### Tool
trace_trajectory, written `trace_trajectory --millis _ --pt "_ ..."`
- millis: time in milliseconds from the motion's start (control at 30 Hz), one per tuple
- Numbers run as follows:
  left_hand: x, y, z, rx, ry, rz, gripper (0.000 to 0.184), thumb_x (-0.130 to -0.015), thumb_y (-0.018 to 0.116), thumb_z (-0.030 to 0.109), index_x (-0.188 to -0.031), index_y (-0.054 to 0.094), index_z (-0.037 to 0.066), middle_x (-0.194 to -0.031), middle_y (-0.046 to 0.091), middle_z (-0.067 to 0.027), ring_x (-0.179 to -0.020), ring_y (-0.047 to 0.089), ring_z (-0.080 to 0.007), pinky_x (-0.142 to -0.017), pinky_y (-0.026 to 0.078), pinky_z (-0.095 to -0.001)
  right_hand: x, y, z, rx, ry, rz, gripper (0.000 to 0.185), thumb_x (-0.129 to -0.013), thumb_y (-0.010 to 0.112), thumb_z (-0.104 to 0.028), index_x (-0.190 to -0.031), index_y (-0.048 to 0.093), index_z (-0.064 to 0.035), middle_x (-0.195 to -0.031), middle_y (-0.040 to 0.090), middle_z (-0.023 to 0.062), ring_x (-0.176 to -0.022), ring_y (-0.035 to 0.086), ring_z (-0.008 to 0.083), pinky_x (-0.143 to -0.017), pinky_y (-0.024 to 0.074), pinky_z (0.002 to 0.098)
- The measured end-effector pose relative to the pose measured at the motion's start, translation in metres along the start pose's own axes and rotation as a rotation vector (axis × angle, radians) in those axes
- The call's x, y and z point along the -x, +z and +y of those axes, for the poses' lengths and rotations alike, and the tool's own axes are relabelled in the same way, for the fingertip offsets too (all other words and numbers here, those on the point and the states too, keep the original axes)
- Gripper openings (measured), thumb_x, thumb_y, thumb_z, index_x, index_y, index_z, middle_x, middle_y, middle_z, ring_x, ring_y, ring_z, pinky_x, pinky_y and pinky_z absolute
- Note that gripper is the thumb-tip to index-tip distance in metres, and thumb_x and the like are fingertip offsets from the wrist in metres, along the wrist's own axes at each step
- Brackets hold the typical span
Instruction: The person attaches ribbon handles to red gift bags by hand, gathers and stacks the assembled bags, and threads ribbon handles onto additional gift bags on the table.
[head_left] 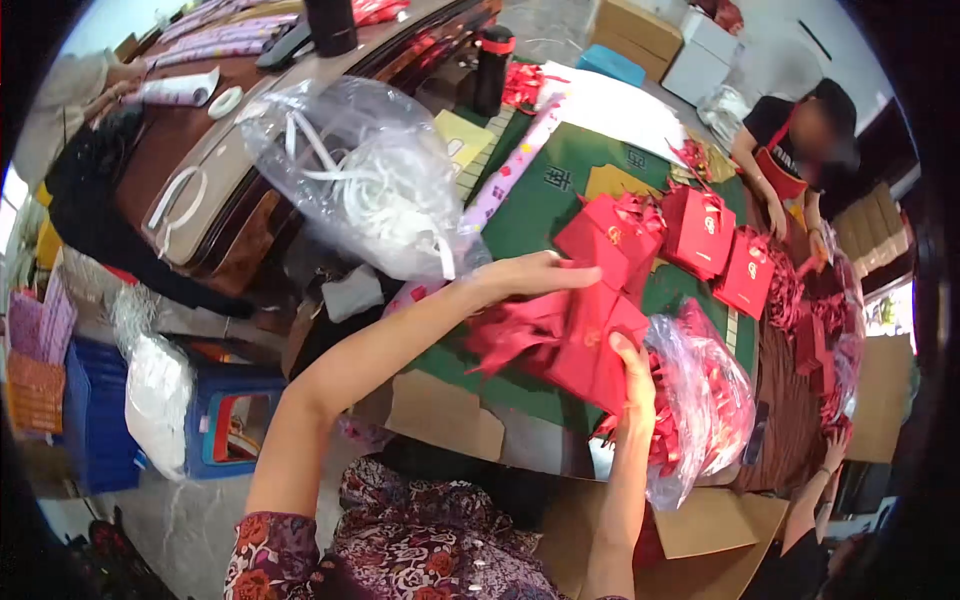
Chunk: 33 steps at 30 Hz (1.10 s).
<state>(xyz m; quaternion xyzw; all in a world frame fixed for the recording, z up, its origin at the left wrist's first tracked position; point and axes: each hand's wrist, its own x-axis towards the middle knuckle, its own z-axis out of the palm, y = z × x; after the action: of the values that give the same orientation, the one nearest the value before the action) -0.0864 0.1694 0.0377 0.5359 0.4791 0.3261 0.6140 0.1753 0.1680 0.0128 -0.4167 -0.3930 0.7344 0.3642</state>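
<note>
A bundle of red gift boxes [588, 350] with ribbon and gold print is held over the green table [480, 230]. My left hand [530, 277] grips its upper part, thumb lying along the red surface. Lower down on the right side, my right hand [635, 375] has its thumb and fingers closed around the bundle. Red ribbons trail off to the left, blurred. Beside my right hand sits a clear plastic bag [735, 385] full of red pieces. More red gift boxes [697, 230] stand beyond the bundle.
A clear bag of white cord [375, 190] lies left of the green table. An open cardboard box [705, 525] is below on the right. One co-worker [790, 140] handles red items at the far right; other people's arms show at both edges. A blue stool [235, 385] stands at left.
</note>
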Motion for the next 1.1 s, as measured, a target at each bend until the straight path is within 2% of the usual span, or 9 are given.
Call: trace_trajectory --millis 33,367,667,800,867,933,1000,1033,1100 --pt "0.013 0.002 0.021 0.036 -0.079 -0.043 0.085 -0.089 0.053 0.071 -0.13 0.057 -0.004 -0.132 0.059 -0.0152 -0.119 0.057 -0.0205 -0.103 0.042 -0.0314 0.001 -0.005 0.0 -0.033 0.031 0.045 0.065 -0.078 0.08 -0.02 -0.134 0.051 -0.0014 -0.123 0.062 0.0083 -0.109 0.062 0.0221 -0.097 0.0497 0.0371" --pt "0.033 0.009 0.034 0.037 -0.188 0.019 0.112 -0.077 0.059 0.079 -0.146 0.037 -0.007 -0.147 0.043 -0.0241 -0.137 0.041 -0.0292 -0.113 0.031 -0.0374 0.013 -0.017 -0.017 -0.089 0.056 0.021 0.06 -0.082 0.076 -0.019 -0.135 0.051 -0.0021 -0.126 0.062 0.0095 -0.113 0.061 0.0226 -0.101 0.0487 0.0378" --pt "0.05 0.022 0.021 -0.184 0.072 0.337 0.079 -0.078 0.078 0.051 -0.133 0.053 0.0 -0.135 0.054 -0.0221 -0.126 0.051 -0.0317 -0.107 0.04 -0.0388 0.001 -0.044 -0.008 -0.005 0.012 0.123 0.062 -0.083 0.078 -0.022 -0.134 0.052 0.0012 -0.122 0.064 0.0122 -0.107 0.063 0.0219 -0.1 0.0498 0.0376" --pt "0.073 0.043 0.011 -0.484 0.514 0.719 0.057 -0.082 0.077 0.031 -0.127 0.055 0.005 -0.117 0.056 -0.0178 -0.112 0.054 -0.0348 -0.097 0.044 -0.0409 0.018 0.001 -0.024 0.372 -0.342 0.336 0.074 -0.075 0.086 -0.023 -0.133 0.05 0.0051 -0.122 0.061 0.0157 -0.107 0.061 0.0238 -0.096 0.0482 0.0354" --pt "0.086 0.05 0.01 -0.516 0.542 0.771 0.048 -0.082 0.078 0.022 -0.121 0.057 0.006 -0.118 0.055 -0.015 -0.111 0.055 -0.0296 -0.095 0.045 -0.0393 0.024 0.023 -0.016 0.702 -0.828 0.466 0.069 -0.075 0.085 -0.017 -0.131 0.05 0.0037 -0.119 0.062 0.0149 -0.105 0.062 0.0231 -0.092 0.0504 0.0349" --pt "0.099 0.063 0.004 -0.219 0.376 0.687 0.045 -0.086 0.076 0.02 -0.122 0.055 0.006 -0.119 0.057 -0.0094 -0.109 0.058 -0.0219 -0.094 0.046 -0.0362 0.039 0.04 -0.013 0.688 -0.834 0.375 0.061 -0.071 0.088 -0.017 -0.121 0.057 0.0006 -0.112 0.065 0.014 -0.1 0.064 0.0264 -0.09 0.051 0.0391" --pt "0.098 0.077 -0.032 0.389 0.364 0.482 0.045 -0.091 0.072 0.017 -0.129 0.051 0.006 -0.124 0.057 -0.005 -0.108 0.059 -0.0165 -0.093 0.047 -0.0329 0.055 0.037 -0.002 1.094 -0.962 0.274 0.06 -0.063 0.087 -0.012 -0.116 0.06 -0.0055 -0.108 0.067 0.0129 -0.095 0.066 0.0295 -0.086 0.052 0.0428" --pt "0.105 0.081 -0.028 0.455 0.303 0.412 0.055 -0.092 0.072 0.032 -0.132 0.045 0.005 -0.12 0.061 -0.0058 -0.109 0.062 -0.0161 -0.088 0.052 -0.0391 0.053 0.034 0.006 1.144 -1.137 0.135 0.059 -0.061 0.085 -0.011 -0.115 0.062 -0.0091 -0.106 0.067 0.0115 -0.092 0.066 0.0297 -0.083 0.0523 0.043" --pt "0.113 0.079 -0.037 0.649 0.125 0.331 0.056 -0.093 0.07 0.035 -0.134 0.045 0.007 -0.122 0.061 -0.0054 -0.11 0.062 -0.0161 -0.09 0.052 -0.0393 0.054 0.034 0.021 1.247 -1.303 -0.081 0.055 -0.06 0.079 -0.01 -0.113 0.065 -0.014 -0.104 0.067 0.0089 -0.09 0.066 0.0285 -0.079 0.0529 0.0419"
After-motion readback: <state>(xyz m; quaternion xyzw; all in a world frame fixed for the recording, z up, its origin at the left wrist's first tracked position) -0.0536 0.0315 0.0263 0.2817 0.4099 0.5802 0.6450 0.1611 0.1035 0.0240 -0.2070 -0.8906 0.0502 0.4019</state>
